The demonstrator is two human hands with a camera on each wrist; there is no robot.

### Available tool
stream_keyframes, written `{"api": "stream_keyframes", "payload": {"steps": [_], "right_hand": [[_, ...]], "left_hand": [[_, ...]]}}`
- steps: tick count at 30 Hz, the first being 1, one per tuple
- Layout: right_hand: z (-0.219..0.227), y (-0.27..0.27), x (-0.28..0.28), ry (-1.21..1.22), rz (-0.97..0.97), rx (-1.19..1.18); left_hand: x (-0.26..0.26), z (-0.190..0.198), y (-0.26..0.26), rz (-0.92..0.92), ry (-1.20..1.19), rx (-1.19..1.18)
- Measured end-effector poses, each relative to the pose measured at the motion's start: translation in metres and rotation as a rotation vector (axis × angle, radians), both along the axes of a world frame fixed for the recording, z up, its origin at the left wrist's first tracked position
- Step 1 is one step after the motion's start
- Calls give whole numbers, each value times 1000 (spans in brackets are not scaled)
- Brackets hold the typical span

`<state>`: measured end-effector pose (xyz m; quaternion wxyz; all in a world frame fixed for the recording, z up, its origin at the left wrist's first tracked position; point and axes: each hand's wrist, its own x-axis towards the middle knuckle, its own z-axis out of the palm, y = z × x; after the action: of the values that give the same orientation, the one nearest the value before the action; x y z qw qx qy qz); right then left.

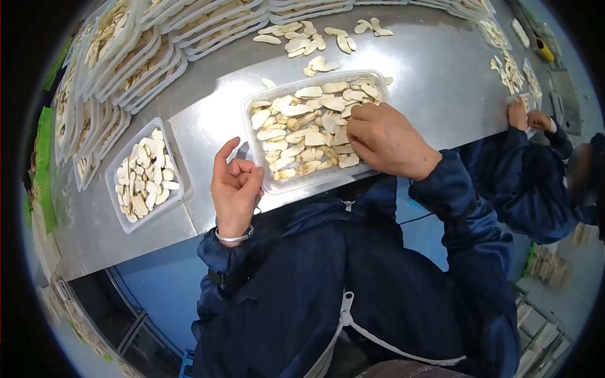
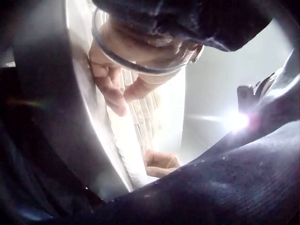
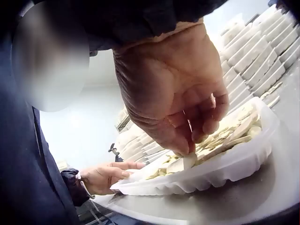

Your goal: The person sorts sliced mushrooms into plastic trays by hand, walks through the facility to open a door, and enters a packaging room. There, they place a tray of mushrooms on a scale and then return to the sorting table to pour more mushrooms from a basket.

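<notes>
A clear plastic tray (image 1: 247, 120) at the table's front edge is covered with rows of pale mushroom slices (image 1: 293, 151). My right hand (image 1: 394, 140) reaches over the tray's right side, fingers pointing down. In the right wrist view, the thumb and fingertips of this right hand (image 3: 173, 89) pinch a mushroom slice (image 3: 190, 161) low over the near rim. Beside the tray's left end is my left hand (image 1: 236, 186), its index finger raised and the others loosely bent. Seen from the left wrist, the left hand (image 2: 124, 86) has nothing between its fingers.
Another tray (image 1: 178, 189) of mushroom slices stands to the left. Stacked filled trays (image 1: 135, 69) line the back left. Loose slices (image 1: 305, 44) lie on the metal table (image 1: 435, 75) behind the tray. Another person's hands (image 1: 518, 114) work at the far right.
</notes>
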<state>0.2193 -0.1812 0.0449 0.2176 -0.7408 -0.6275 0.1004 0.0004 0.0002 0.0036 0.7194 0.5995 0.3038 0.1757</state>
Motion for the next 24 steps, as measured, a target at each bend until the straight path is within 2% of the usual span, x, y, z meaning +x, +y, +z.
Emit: {"api": "stream_keyframes", "payload": {"steps": [5,7,9,12,18,24], "right_hand": [[15,-4,8,-39,-124,-31],[18,-11,39,-86,-277,144],[17,-17,77,-219,-430,66],[-1,-17,100,-201,-384,-17],[-24,-13,103,-149,-398,-79],[-21,-26,104,-59,-450,-51]], "left_hand": [[0,2,1,-18,27,1],[-2,3,2,-13,24,-9],[-5,6,4,-16,29,0],[-6,6,7,-2,34,24],[-14,11,4,41,59,28],[-11,9,3,30,47,38]]}}
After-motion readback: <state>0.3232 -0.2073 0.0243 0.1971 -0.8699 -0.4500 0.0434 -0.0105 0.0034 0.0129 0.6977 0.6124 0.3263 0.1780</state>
